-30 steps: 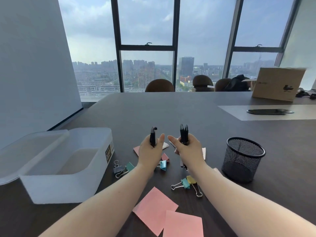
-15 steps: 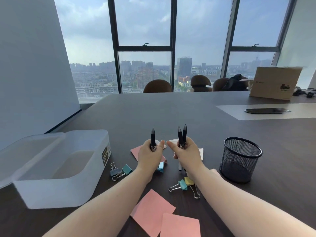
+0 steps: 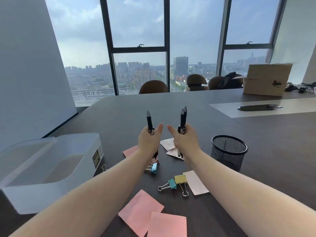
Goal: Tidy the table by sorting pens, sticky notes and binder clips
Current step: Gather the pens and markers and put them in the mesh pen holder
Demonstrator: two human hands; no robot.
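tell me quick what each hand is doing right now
Left hand: closed around one black pen, held upright.
Right hand: closed around two black pens, held upright together.

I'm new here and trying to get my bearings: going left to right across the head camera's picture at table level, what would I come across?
Clear plastic box → left hand gripping one pen → right hand gripping two pens → black mesh cup → cardboard box far back.
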